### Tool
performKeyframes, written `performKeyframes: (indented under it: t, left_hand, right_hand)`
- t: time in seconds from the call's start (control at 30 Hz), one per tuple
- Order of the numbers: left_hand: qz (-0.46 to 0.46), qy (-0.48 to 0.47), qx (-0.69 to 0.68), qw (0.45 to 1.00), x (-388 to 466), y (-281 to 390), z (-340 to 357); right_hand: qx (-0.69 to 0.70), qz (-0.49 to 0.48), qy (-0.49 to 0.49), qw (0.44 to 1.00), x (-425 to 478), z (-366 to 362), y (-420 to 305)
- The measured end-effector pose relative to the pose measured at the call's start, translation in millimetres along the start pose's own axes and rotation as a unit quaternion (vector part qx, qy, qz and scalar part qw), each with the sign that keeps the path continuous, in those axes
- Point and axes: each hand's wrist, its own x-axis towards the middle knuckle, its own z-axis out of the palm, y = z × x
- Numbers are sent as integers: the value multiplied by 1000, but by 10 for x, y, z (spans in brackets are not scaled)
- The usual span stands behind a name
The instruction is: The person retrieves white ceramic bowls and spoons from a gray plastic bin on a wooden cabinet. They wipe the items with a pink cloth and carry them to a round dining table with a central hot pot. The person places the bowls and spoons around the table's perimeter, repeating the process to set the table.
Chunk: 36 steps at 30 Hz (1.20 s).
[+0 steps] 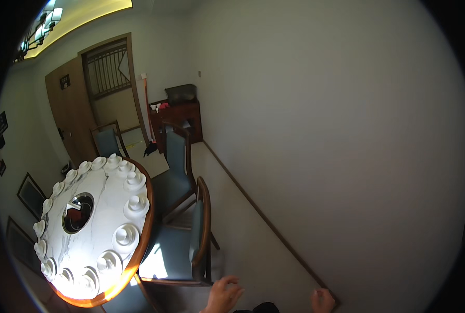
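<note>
At the bottom of the head view, my left hand (223, 294) is held over the floor with its fingers apart and curved, holding nothing. It is nearest to a wooden chair with a blue-grey seat (174, 250). My right hand (322, 300) is lower right, in front of the base of the wall; its fingers look curled, and whether they are closed cannot be told. A round marble-topped table (99, 184) with a wooden rim stands at the left. White plates with bowls or cups (125, 235) ring its edge, around a dark round centre (78, 213).
More chairs (176, 156) surround the table. A plain wall (314, 137) with a brown skirting board (256, 207) runs along the right. A dark red cabinet (181, 117) stands in the far corner, beside a long red-handled tool (148, 109) and a wooden door (70, 113).
</note>
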Motion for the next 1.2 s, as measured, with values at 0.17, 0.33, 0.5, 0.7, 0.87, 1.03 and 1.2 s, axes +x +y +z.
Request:
performKeyframes:
  t: [0.17, 0.33, 0.5, 0.7, 0.87, 1.03, 1.2]
  left_hand:
    - [11, -11, 57, 998, 735, -449, 777]
    - [-209, -6, -32, 977, 1569, -879, 1115]
    - [-177, 85, 73, 978, 2651, -1116, 1347]
    - [-243, 116, 180, 946, 3212, -1861, 1354]
    - [-326, 127, 221, 910, 3563, -2776, 1366]
    - [-242, 217, 163, 932, 4966, -3420, 1047]
    - [-197, 214, -2, 957, 6447, -4067, 824]
  right_hand:
    - [52, 57, 30, 997, 1070, 240, 562]
    - [-8, -33, -46, 998, 2724, 311, 36]
    - [32, -221, -57, 973, 4341, 755, -401]
    - [189, -288, -161, 925, 5490, 1756, -1160]
    - [248, -299, -245, 888, 6422, 2634, -1801]
    - [224, -427, -187, 856, 7479, 3313, -2402]
    - [326, -298, -200, 874, 8292, 3881, -2920]
